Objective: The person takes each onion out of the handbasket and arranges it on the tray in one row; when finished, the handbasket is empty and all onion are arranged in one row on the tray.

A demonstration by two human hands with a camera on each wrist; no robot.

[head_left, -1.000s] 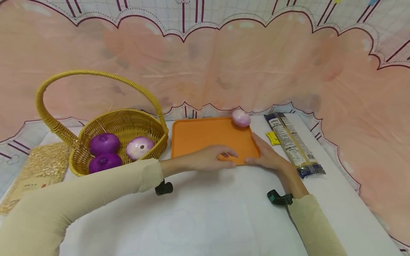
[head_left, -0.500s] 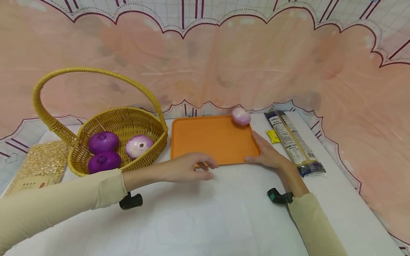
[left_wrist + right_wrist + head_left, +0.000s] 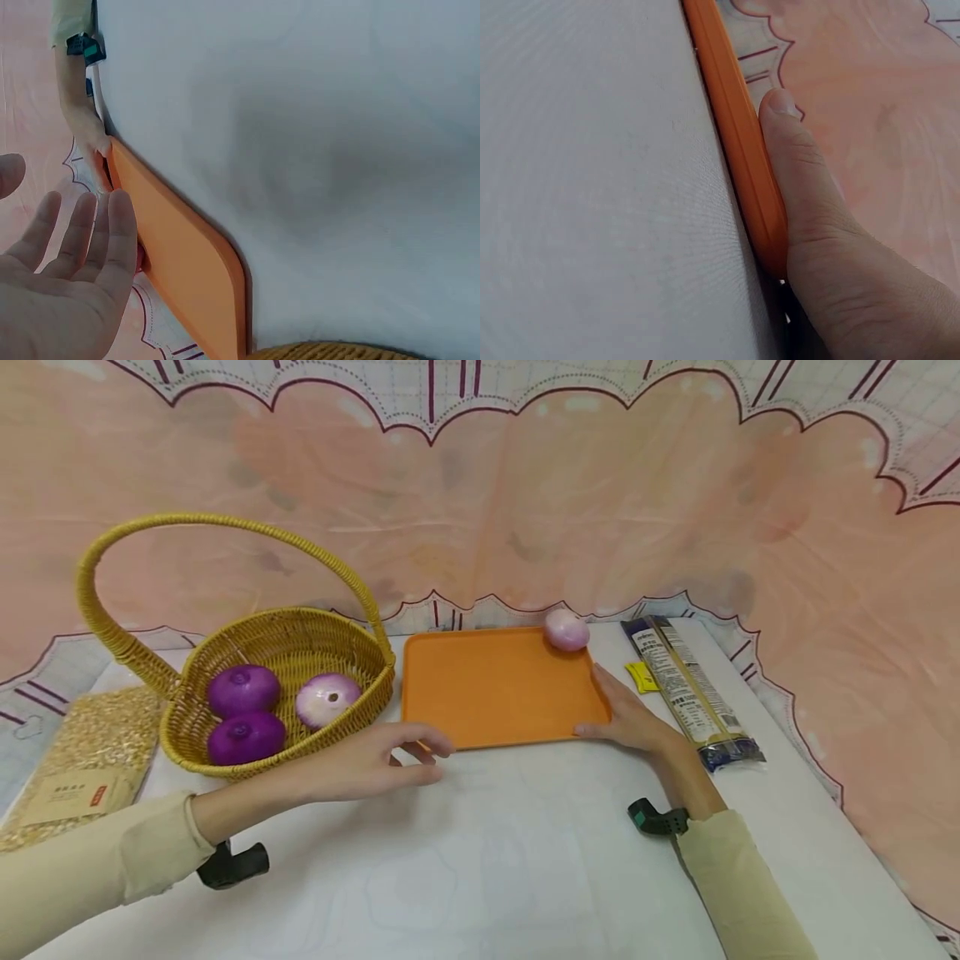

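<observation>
Head view: peach-pink cloth [image 3: 450, 518] with scalloped border fills the background; white tabletop [image 3: 510, 868] below it. Tall-handled yellow wicker basket [image 3: 300, 643] stands on the left side. Orange tray [image 3: 487, 685] lies flat at centre, just right of the basket. Bag of pale grain [image 3: 90, 760] at far left, beside the basket; long printed packet [image 3: 686, 685] lies aslant, right of the tray.

Left hand [image 3: 371, 762]: above the table before the basket, near the tray's near-left corner; fingers parted and loosely bent, grip slack, palm bare in the left wrist view. Right hand [image 3: 628, 714]: at the tray's near-right corner, thumb laid along the near edge, fingers extended along the right side; touching, not clenched.

Two purple onions [image 3: 243, 690] side by side in the basket, one paler onion [image 3: 328, 700] to their right. Pink onion [image 3: 566, 631] on the tray's far-right corner. Smallest: yellow sachet [image 3: 642, 677], against the long packet's left side
</observation>
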